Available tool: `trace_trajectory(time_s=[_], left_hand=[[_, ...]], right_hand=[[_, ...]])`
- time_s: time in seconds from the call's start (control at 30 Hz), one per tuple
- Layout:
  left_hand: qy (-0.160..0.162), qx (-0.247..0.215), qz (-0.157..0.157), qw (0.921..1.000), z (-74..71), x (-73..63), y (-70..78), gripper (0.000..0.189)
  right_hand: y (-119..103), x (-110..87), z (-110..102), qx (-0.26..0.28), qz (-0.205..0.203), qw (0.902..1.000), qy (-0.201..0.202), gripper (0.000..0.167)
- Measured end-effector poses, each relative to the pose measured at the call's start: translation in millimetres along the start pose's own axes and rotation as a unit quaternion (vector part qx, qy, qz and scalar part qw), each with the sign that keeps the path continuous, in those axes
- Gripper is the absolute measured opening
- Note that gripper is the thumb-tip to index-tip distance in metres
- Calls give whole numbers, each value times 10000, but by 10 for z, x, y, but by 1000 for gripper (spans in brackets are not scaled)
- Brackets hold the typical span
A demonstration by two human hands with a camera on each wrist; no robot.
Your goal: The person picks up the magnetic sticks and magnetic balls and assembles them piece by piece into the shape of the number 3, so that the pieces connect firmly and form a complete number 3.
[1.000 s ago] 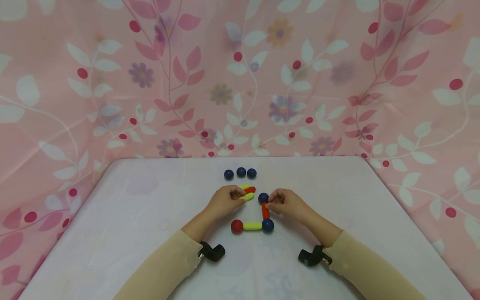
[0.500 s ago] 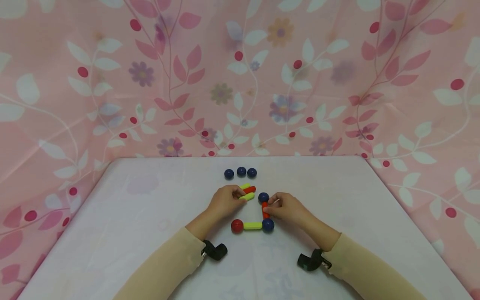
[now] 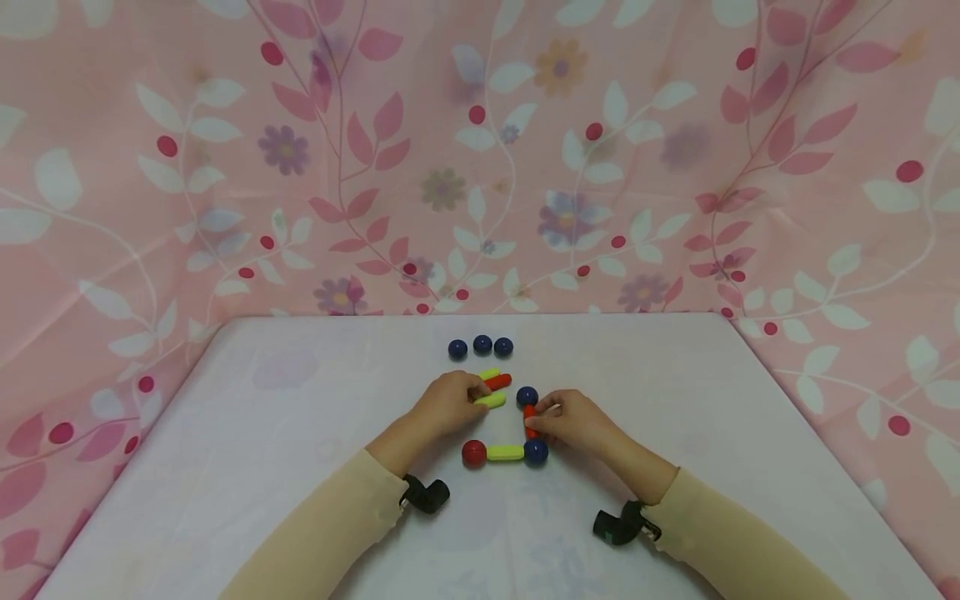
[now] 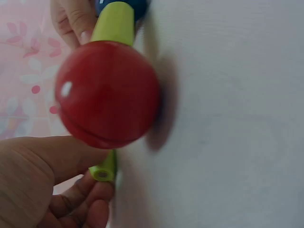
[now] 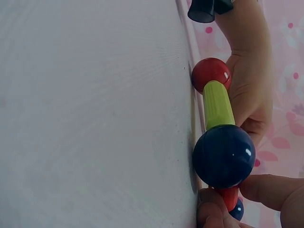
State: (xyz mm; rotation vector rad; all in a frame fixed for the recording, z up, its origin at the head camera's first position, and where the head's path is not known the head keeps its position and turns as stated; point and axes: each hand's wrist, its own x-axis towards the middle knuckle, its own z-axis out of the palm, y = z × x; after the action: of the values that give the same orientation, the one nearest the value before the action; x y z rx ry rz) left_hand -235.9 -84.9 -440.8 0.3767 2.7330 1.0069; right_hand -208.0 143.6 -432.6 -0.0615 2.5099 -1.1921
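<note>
While the left hand (image 3: 448,404) pinches a lime rod (image 3: 492,401), the right hand (image 3: 576,418) grips a red rod (image 3: 530,422)

Where the head view shows them, just below the centre of the frame, both hands work at a white table (image 3: 225,467). The left one has thumb and fingers pressed about the lime rod, whose end, with a dark round spot, faces the camera at the lower left of the left wrist view. Just above that rod in the head view lie a red stick (image 3: 498,382) and a lime stick (image 3: 490,374); whether the fingers touch the red stick, I cannot tell.

Right of centre, the other hand holds its rod between thumb and fingers. This rod joins an upper blue ball (image 3: 527,397) to a corner blue ball (image 3: 536,452), from which a lime connector (image 3: 506,452) runs left to a red ball (image 3: 474,453).

Higher in the frame, near the table's far edge, three blue balls (image 3: 482,344) sit in a row. Beige sleeves (image 3: 322,533) enter from the lower left and lower right, with black wrist cameras (image 3: 619,525) at the cuffs. Pink floral cloth (image 3: 480,167) fills the upper half.
</note>
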Motion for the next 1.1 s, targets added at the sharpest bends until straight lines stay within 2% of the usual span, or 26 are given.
trace_trajectory(time_s=[0.2,0.57,0.7,0.87,0.97,1.1], left_hand=[[-271,185,-79,9994,-32,5,50,20],[-9,488,-6,9988,18,15,80,19],[-119,209,-85,9997,-17,10,46,18],[-367,-438,-207,9982,-104,57,25,21],[-364,-774,-188,9962,-144,126,35,24],[-203,-1123,-107,9934,-154,206,100,27]], right_hand=[[16,11,4,-149,51,9999,13,27],[36,-6,-9,23,-132,9998,-176,27],[44,3,-8,27,-204,9995,-226,28],[52,-4,-14,59,-256,9993,-266,27],[63,-15,-22,92,-327,9990,-277,26],[75,-14,-22,136,-401,9987,-282,26]])
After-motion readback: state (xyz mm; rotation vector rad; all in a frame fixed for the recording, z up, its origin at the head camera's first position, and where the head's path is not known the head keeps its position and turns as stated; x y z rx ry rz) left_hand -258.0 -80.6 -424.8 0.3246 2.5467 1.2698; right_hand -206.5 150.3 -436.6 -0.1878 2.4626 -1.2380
